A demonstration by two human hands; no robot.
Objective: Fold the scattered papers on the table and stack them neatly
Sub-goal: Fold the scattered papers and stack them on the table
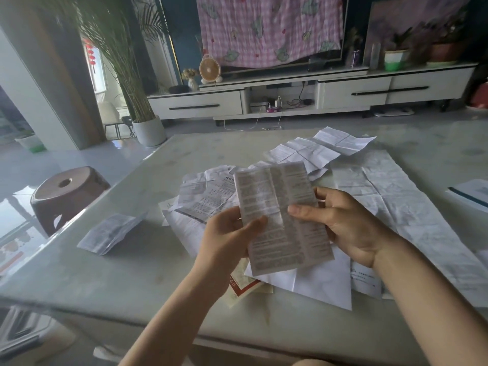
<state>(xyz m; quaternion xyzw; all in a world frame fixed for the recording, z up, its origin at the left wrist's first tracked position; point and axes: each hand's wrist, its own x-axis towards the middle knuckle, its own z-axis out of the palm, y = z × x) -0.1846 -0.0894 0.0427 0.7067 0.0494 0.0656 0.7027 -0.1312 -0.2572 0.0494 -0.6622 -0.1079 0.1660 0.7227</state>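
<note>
While both hands lift a printed leaflet above the counter — left hand pinching its left edge, right hand its right — it looks squared up for folding; scattered papers lie beneath, one folded sheet lies left.

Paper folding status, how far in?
Early. Looks done: one folded leaflet lies apart on the left of the table. In hand: the left hand and right hand pinch a creased printed leaflet held up off the table. Left: the large creased sheet on the right, the unfolded sheets behind it and more under the hands lie loose and overlapping. No neat stack shows.
</note>
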